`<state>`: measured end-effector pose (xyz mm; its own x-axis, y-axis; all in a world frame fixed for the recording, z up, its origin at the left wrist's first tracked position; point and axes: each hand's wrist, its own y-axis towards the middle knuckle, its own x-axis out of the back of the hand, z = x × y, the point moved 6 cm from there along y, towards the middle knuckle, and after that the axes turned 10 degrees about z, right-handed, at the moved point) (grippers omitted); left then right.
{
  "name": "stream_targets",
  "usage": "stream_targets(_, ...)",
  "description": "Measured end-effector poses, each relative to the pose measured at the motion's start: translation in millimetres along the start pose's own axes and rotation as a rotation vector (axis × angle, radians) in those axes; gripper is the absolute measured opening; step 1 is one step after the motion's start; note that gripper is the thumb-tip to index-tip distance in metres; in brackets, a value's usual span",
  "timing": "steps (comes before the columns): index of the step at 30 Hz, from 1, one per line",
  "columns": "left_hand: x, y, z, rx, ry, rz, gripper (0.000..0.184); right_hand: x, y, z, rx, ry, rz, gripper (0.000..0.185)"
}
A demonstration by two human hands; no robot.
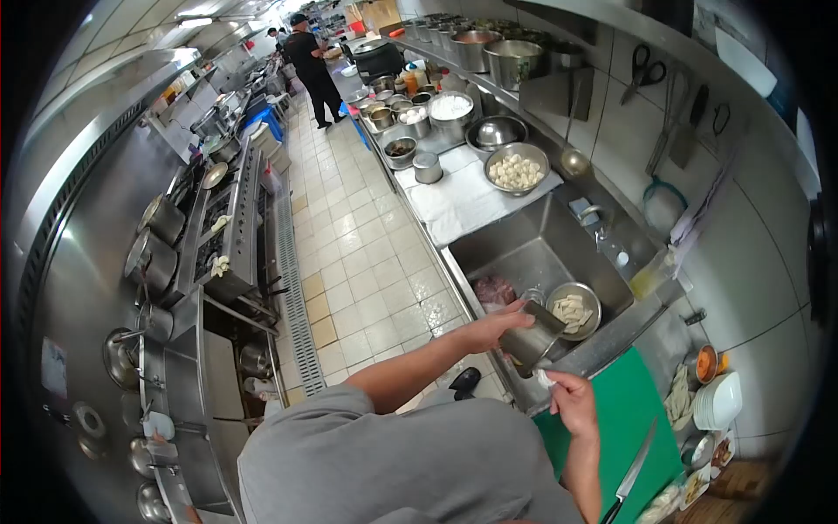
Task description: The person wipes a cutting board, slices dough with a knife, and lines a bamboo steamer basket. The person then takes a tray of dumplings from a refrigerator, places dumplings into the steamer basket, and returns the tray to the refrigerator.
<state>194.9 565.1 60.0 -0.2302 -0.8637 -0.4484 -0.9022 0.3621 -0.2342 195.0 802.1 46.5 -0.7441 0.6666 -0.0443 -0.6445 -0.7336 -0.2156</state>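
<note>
My left hand (pixel 509 322) grips the rim of a steel pot (pixel 543 336), which is tilted at the sink's near edge; its contents are hidden. Pinched in the fingers of my right hand (pixel 574 403) is a small white piece (pixel 545 379), too small to name. Just beyond the pot, a steel bowl (pixel 595 321) of pale, cut pieces sits in the sink (pixel 502 236). Reddish raw meat (pixel 494 289) lies in the sink beside it. A green cutting board (pixel 624 393) extends under my right hand, with a knife (pixel 635 463) on it.
A bowl of white chunks (pixel 517 169) stands on a white cloth (pixel 436 210) behind the sink. Stacked white dishes (pixel 718 403) are right of the board. Stoves (pixel 229 223) line the left side across the tiled aisle (pixel 358 262). Further down stands a person in black (pixel 310 65).
</note>
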Motion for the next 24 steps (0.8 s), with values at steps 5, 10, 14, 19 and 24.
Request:
stream_targets(5, 14, -13, -2, -0.027, -0.041, 0.035, 0.075, 23, -14, -35, 0.062, 0.021, -0.15, 0.029)
stream_targets(10, 11, -5, 31, 0.164, -0.054, 0.072, 0.072, 23, -27, -31, 0.129, -0.062, -0.194, 0.026)
stream_targets(14, -13, 8, 65, 0.327, -0.059, 0.264, 0.074, -3, -22, -17, 0.146, -0.293, -0.197, 0.023)
stream_targets(19, -21, 21, 58, 0.276, 0.171, 0.025, 0.079, -12, -39, -43, -0.003, 0.133, -0.034, 0.027)
stream_targets(24, -12, 31, 56, 0.127, 0.247, 0.04, 0.097, 22, -63, -40, 0.289, 0.819, -0.127, 0.028)
